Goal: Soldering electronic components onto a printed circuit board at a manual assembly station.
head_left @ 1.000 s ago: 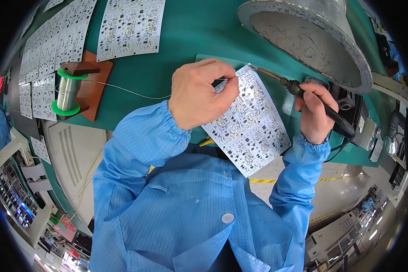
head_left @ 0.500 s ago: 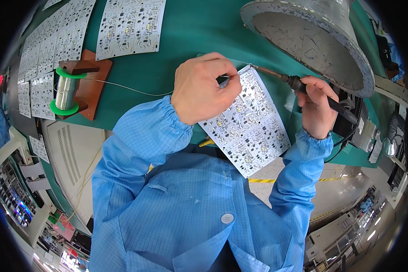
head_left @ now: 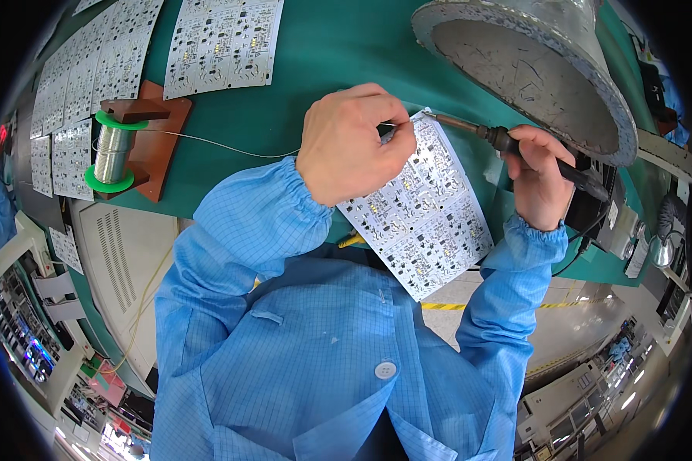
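Observation:
A white circuit board panel (head_left: 430, 223) with many small parts lies tilted at the near edge of the green mat. Over its upper left side, my left hand (head_left: 357, 142) is closed, pinching solder wire (head_left: 231, 147) between thumb and fingers. That thin wire runs back to a spool (head_left: 114, 154) with green flanges on a brown stand. My right hand (head_left: 540, 173) grips a soldering iron (head_left: 504, 140) by its dark handle. The iron's tip points left and reaches the board's far corner, close to the wire's end; whether they touch is too small to tell.
A large grey metal hood (head_left: 530, 77) hangs at the far right, just beyond the iron. More circuit board panels (head_left: 221, 46) lie at the far left. Something yellow-handled (head_left: 351, 240) sits beside the board's near left edge. Cables and small equipment stand at the right.
My left hand has shifted slightly right and nearer with the solder wire, toward the iron's tip. My right hand and the iron have moved only a little.

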The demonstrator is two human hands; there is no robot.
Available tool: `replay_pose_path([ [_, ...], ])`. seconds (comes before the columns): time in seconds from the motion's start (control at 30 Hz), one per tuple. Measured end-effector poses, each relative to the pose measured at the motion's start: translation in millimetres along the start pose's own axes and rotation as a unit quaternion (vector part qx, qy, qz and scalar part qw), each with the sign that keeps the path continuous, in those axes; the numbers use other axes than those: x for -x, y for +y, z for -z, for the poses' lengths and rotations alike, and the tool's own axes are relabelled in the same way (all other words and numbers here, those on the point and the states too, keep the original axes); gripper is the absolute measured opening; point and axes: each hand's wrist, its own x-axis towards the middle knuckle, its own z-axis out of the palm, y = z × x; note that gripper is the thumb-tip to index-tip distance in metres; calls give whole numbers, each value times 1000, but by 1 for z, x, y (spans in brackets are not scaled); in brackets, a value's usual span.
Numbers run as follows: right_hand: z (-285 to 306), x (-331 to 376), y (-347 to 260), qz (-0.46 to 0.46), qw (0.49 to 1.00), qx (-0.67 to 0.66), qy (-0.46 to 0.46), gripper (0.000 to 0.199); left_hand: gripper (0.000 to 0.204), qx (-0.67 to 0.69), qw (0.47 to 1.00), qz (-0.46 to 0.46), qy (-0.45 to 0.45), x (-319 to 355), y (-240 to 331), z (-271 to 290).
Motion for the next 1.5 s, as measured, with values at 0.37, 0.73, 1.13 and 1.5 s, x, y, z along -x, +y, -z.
replay_pose_path([
  [0.37,4,2,2,10,1000,-24,-9,23,12,-53,995,-81,-9,-8,0,12],
  [0.73,21,48,6,71,993,-79,56,27,22,107,944,164,-267,-24,1,2],
  [1.13,-8,53,-25,109,991,44,58,20,24,370,870,206,-252,-17,-5,-3],
  [1.5,-3,44,-21,63,996,48,35,22,24,373,873,189,-251,-15,-6,-4],
])
